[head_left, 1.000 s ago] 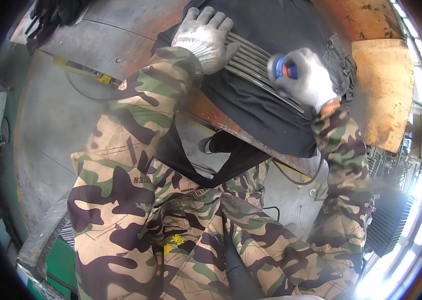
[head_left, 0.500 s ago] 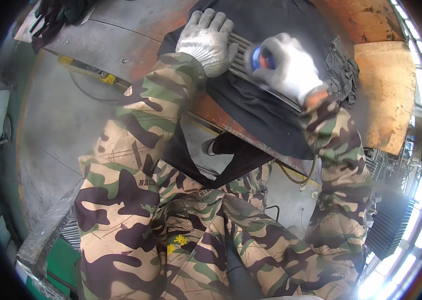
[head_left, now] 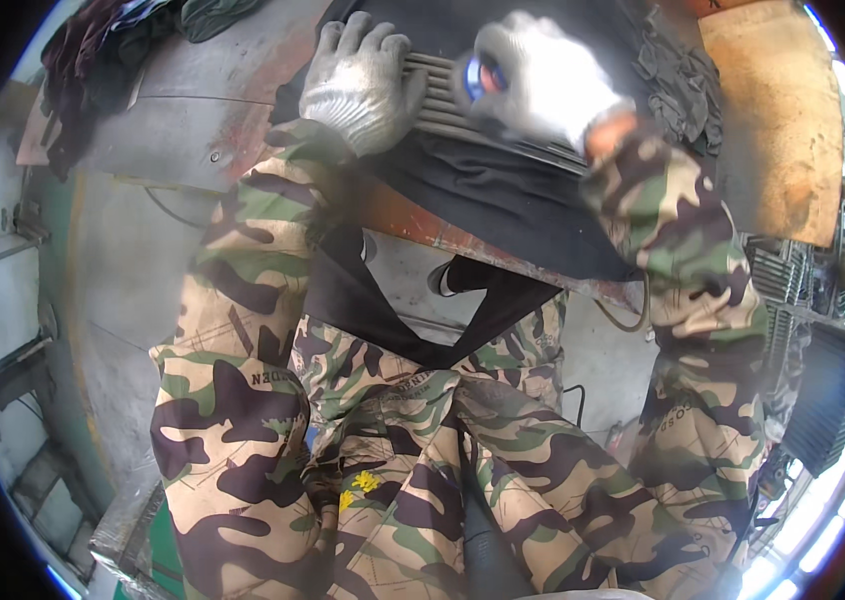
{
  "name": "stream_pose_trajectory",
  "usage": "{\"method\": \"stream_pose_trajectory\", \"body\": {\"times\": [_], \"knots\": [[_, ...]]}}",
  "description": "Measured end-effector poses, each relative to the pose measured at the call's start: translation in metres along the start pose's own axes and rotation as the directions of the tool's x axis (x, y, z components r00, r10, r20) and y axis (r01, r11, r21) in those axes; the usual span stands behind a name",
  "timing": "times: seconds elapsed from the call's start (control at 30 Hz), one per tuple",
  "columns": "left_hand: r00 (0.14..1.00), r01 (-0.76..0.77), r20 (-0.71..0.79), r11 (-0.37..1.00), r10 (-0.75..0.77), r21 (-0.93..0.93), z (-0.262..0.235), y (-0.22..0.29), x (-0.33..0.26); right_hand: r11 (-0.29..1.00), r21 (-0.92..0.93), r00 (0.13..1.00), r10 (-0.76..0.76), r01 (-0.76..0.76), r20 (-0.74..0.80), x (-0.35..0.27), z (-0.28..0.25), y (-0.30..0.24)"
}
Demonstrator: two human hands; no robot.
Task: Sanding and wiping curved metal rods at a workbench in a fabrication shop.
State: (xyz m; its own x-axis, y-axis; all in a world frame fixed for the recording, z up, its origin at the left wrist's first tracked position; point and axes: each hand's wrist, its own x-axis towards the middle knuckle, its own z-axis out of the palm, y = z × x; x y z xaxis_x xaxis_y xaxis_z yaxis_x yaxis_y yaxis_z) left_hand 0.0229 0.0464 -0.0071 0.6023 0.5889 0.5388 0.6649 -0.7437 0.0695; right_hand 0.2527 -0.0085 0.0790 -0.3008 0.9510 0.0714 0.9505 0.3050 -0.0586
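Left hand [head_left: 363, 85] lies flat on rods [head_left: 463, 110] running left-right; blurred right hand [head_left: 543, 85] apparently grips a blue-tipped tool [head_left: 481, 76]

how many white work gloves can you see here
2. One on the left hand, pressed flat on the grey ribbed metal piece at the bench edge. One on the right hand, just to its right, closed around a small blue tool. None look hidden.

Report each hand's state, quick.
Left hand: open, gloved, resting flat on the bundle of metal rods.
Right hand: closed around a small blue tool, blurred.
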Motion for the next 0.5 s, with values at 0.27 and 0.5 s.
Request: {"method": "stream_pose_trajectory", "body": {"times": [0.27,0.5], "knots": [[0.997,0.004,0.079,0.998,-0.009,0.063,-0.012,0.011,-0.012,0.994,0.097,0.999,-0.051,0.051,0.000,-0.013,-0.006,-0.004],[0.999,-0.037,0.026,0.998,0.038,-0.055,0.000,0.003,-0.009,0.999,0.051,0.999,0.013,-0.010,-0.042,-0.003,0.004,0.011]]}}
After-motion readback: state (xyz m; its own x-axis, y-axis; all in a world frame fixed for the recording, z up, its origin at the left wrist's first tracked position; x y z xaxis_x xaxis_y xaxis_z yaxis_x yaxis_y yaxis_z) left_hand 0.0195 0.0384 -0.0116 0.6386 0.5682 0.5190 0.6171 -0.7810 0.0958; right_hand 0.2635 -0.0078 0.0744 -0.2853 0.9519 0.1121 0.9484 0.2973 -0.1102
